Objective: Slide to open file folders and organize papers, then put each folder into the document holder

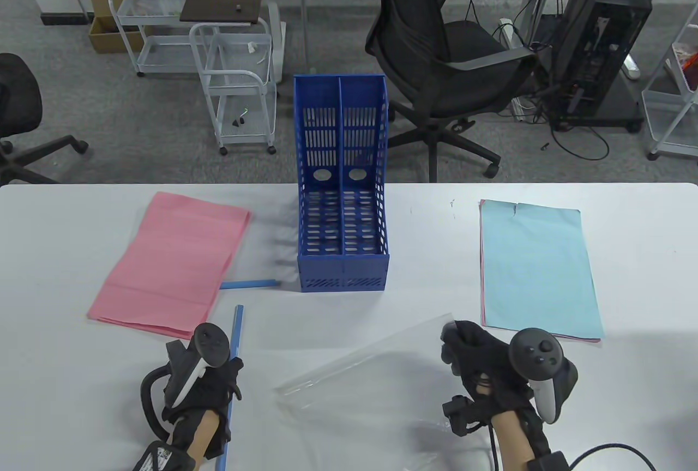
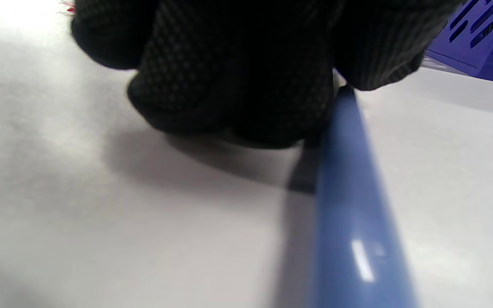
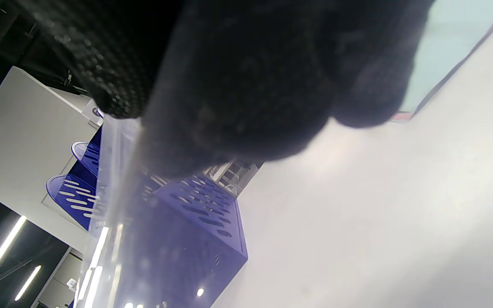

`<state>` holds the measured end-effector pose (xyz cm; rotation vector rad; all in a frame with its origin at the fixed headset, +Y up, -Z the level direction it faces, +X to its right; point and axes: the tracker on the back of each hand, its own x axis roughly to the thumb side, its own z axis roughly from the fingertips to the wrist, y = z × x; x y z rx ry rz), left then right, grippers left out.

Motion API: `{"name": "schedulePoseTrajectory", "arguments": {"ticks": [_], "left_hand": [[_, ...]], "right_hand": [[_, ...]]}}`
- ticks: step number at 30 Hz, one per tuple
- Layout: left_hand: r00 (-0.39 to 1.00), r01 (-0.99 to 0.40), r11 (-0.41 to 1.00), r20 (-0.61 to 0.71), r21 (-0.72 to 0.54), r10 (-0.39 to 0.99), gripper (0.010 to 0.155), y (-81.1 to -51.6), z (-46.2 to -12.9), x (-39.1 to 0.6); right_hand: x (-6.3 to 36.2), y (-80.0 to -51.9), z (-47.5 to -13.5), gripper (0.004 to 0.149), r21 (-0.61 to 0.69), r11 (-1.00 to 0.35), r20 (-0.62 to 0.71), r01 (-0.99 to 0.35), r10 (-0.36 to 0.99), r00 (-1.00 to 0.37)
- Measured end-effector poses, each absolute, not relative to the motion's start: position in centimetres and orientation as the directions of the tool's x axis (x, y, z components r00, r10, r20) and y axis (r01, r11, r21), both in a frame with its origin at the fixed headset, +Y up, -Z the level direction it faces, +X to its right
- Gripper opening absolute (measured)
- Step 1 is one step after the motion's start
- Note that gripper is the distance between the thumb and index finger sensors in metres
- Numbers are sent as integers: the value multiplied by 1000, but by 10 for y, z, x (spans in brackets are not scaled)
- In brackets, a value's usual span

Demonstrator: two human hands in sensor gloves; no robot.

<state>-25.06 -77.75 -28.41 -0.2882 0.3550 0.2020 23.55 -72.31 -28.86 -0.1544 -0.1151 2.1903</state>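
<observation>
A blue two-slot document holder (image 1: pixel 342 231) stands upright at the table's centre. At the near left my left hand (image 1: pixel 221 378) curls around a long blue slide bar (image 1: pixel 236 334) lying on the table; in the left wrist view the fingers (image 2: pixel 238 85) close against that bar (image 2: pixel 353 222). My right hand (image 1: pixel 458 337) pinches the far corner of a clear folder cover (image 1: pixel 371 378), lifting that edge off the table. The right wrist view shows the clear sheet (image 3: pixel 114 239) running under the fingers (image 3: pixel 250 85), with the holder (image 3: pixel 203 222) behind.
A pink paper stack (image 1: pixel 174 264) lies left of the holder, with a second, shorter blue slide bar (image 1: pixel 248 284) at its near right corner. A light blue paper stack (image 1: pixel 537 269) lies on the right. Beyond the white table (image 1: pixel 65 362) are an office chair and carts.
</observation>
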Motion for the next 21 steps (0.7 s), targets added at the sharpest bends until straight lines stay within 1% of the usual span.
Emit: {"name": "schedulePoseTrajectory", "arguments": {"ticks": [3,5,7,8,9,10,11,13,15,17,18,20,21], "left_hand": [[917,-230,949,-374,-214,138,50,-773,-281,-251],[916,-219,964,-373,-149,150,52,-762,-276,-248],[929,-211,975,-324,-63,180,53,-746,-268,-238],[941,-232,972,-260,-25,218,56,-738,-263,-230],[951,-263,965,-172,-16,256,59,-732,-259,-221],[951,-305,952,-70,-31,302,63,-727,-257,-211],[930,-362,929,43,-82,366,69,-723,-256,-197],[860,-439,874,185,-209,476,77,-720,-258,-175],[823,-454,836,214,-309,526,83,-718,-262,-158],[804,-450,803,215,-391,555,84,-716,-271,-146],[783,-454,776,220,-438,582,79,-716,-276,-140],[759,-452,743,225,-493,611,60,-717,-282,-133],[739,-487,733,224,-475,636,49,-717,-282,-131]], "right_hand": [[235,-723,-289,41,-136,-584,-67,-800,811,-581],[233,-724,-289,41,-130,-584,-64,-801,811,-581],[230,-724,-288,41,-123,-581,-50,-804,813,-580],[229,-723,-288,41,-119,-571,-27,-812,819,-573],[227,-722,-287,41,-117,-559,-9,-821,827,-562],[225,-721,-287,41,-112,-550,8,-827,832,-555],[222,-719,-286,41,-98,-540,46,-836,836,-546],[218,-716,-284,41,-74,-522,110,-850,843,-527],[213,-712,-282,41,-39,-499,181,-866,848,-497],[207,-709,-278,40,-19,-475,254,-880,849,-464],[204,-705,-276,40,-16,-469,288,-883,843,-453],[199,-698,-271,40,-31,-476,336,-879,823,-458],[198,-695,-268,40,-49,-488,357,-871,806,-472]]}}
